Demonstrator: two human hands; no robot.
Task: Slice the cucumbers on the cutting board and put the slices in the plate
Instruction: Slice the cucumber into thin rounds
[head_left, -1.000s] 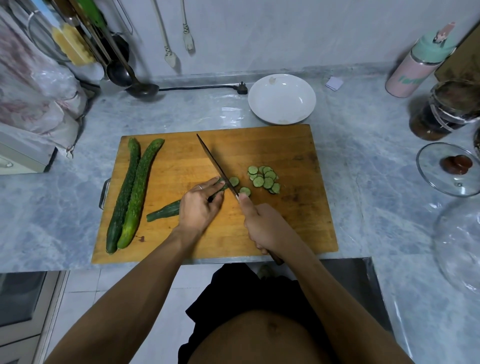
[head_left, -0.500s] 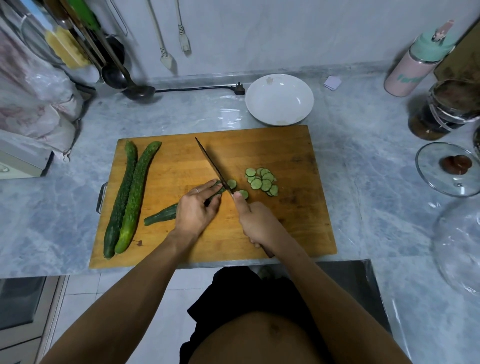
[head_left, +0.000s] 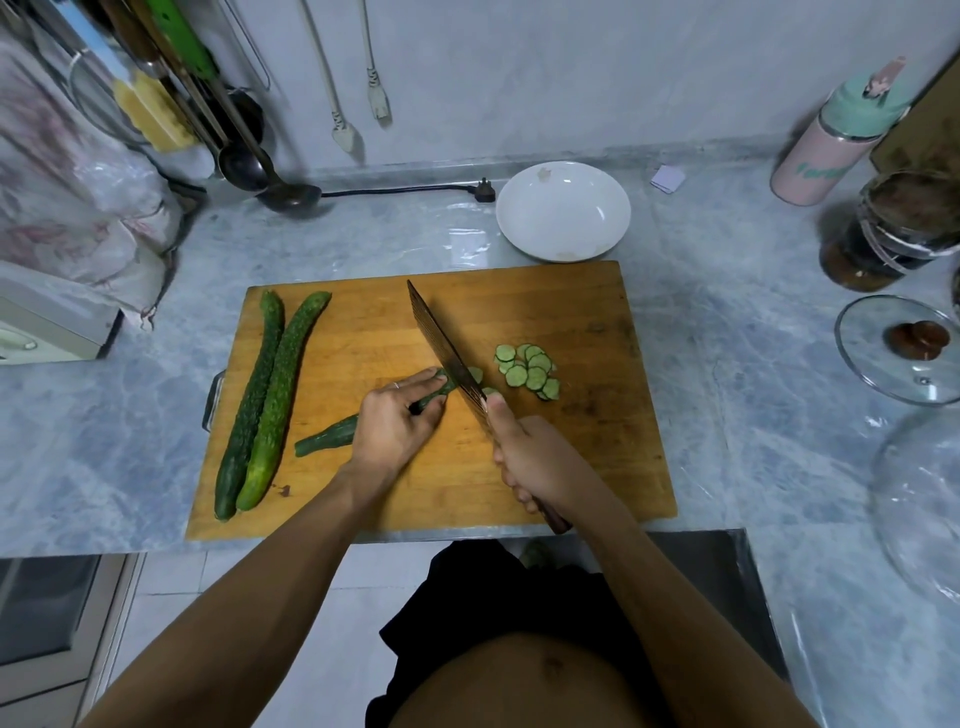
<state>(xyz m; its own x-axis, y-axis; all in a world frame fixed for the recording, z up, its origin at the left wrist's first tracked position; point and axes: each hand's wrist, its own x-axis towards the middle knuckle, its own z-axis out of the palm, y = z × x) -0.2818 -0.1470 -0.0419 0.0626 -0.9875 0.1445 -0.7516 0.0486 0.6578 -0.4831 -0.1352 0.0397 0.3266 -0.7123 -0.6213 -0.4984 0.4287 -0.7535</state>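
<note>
While the half-cut cucumber (head_left: 332, 439) lay across the middle of the cutting board (head_left: 571, 312), it looked firm but wet at the cut end, so likely to roll or slip; best held from above, close behind the cut. Left hand (head_left: 395, 423) did that: fingers (head_left: 421, 382) curled over it, tips just beside the blade. Right hand (head_left: 535, 457) wrapped the handle of the knife (head_left: 441, 343), thumb up near the blade's heel, tip angled away toward the wall, edge down on the cucumber. Both forearms came in low from the board's near edge. Slices (head_left: 527, 369) sat in a loose overlapping pile right of the blade: thin, light, probably sticky. Two whole cucumbers (head_left: 267, 395) lay side by side at the board's left. Plate (head_left: 563, 210) sat on the counter (head_left: 727, 312) just behind the board, holding no slices.
</note>
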